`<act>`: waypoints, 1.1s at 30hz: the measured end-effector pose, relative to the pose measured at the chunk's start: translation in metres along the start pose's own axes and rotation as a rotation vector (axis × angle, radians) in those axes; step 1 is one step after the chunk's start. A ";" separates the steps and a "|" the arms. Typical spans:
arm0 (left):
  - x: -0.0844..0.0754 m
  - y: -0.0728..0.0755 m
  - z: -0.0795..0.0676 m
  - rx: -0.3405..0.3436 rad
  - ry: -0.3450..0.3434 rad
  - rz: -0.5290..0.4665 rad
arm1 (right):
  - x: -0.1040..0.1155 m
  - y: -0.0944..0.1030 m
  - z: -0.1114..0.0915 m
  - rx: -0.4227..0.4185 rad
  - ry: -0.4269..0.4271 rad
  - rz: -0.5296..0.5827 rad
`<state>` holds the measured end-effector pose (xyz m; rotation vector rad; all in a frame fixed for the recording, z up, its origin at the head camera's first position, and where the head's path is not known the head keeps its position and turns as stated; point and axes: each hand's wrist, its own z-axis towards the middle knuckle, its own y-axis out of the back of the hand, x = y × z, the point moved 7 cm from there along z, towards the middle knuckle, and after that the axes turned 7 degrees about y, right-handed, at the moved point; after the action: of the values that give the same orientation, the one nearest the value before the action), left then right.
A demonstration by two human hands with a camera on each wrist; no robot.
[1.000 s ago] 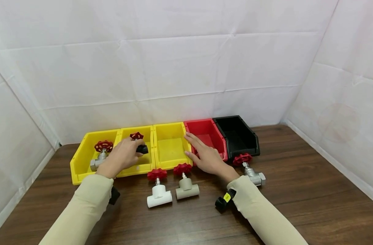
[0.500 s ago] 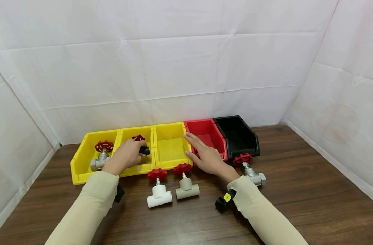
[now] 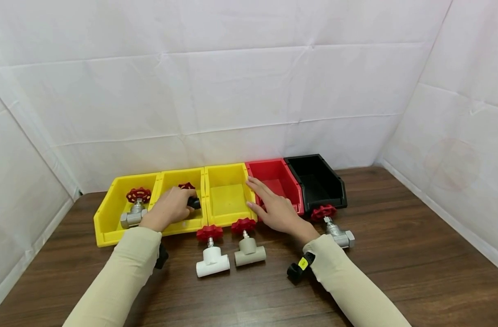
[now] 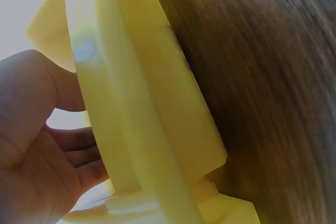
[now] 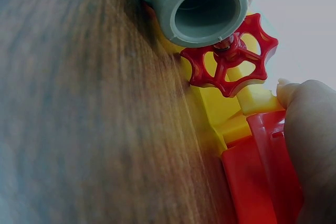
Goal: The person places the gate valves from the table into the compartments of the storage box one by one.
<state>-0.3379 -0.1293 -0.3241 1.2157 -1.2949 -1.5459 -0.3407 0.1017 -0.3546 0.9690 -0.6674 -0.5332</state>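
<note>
In the head view my left hand (image 3: pixel 170 209) is inside the second yellow bin (image 3: pixel 183 175) from the left. Its fingers grip a valve with a black body (image 3: pixel 194 203) and a red handwheel (image 3: pixel 186 186), mostly covered by the hand. The left wrist view shows the fingers behind that bin's front wall (image 4: pixel 126 103), where the valve is hidden. My right hand (image 3: pixel 278 212) rests with straight fingers on the edge between the third yellow bin (image 3: pixel 227 200) and the red bin (image 3: pixel 273 175). Just in front lies a grey-beige valve (image 3: pixel 250 252) with a red handwheel (image 5: pixel 231 59).
A metal valve (image 3: pixel 133 214) sits in the leftmost yellow bin (image 3: pixel 106 218). A white valve (image 3: pixel 213 261) lies before the bins, and another metal valve (image 3: pixel 339 234) lies before the black bin (image 3: pixel 316 181). White sheeting (image 3: pixel 232 91) rises behind the wooden table (image 3: pixel 249 304).
My left hand has shifted slightly right and lower into the second yellow bin, carrying the black valve with it. The right hand and the other valves have stayed put.
</note>
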 end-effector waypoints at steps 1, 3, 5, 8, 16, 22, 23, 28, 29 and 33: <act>0.000 -0.001 0.001 0.003 0.003 0.002 | 0.000 0.000 0.000 0.003 0.000 0.000; 0.001 -0.003 0.002 0.012 0.009 0.003 | 0.000 0.000 0.000 0.006 0.000 0.002; 0.001 -0.004 0.002 0.014 0.005 0.005 | 0.000 -0.001 0.000 0.010 -0.004 0.003; 0.001 -0.006 0.002 0.010 -0.006 0.001 | 0.001 -0.001 0.000 0.016 -0.008 0.002; 0.002 -0.008 0.006 0.005 -0.005 0.002 | 0.001 0.001 -0.001 0.013 -0.007 -0.002; 0.003 -0.009 0.006 0.006 -0.001 0.010 | 0.001 0.000 0.000 0.017 -0.011 -0.002; 0.003 -0.009 0.006 0.007 0.000 0.013 | 0.001 0.000 0.000 0.018 -0.011 0.000; 0.003 -0.009 0.006 0.010 -0.007 0.029 | 0.001 0.000 0.000 0.018 -0.016 -0.005; 0.002 -0.009 0.005 0.009 -0.009 0.031 | 0.000 0.000 0.000 0.019 -0.015 -0.007; 0.002 -0.010 0.005 0.007 -0.013 0.031 | 0.001 0.001 0.000 0.021 -0.018 -0.005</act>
<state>-0.3428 -0.1276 -0.3344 1.1861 -1.3221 -1.5305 -0.3398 0.1015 -0.3539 0.9869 -0.6881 -0.5410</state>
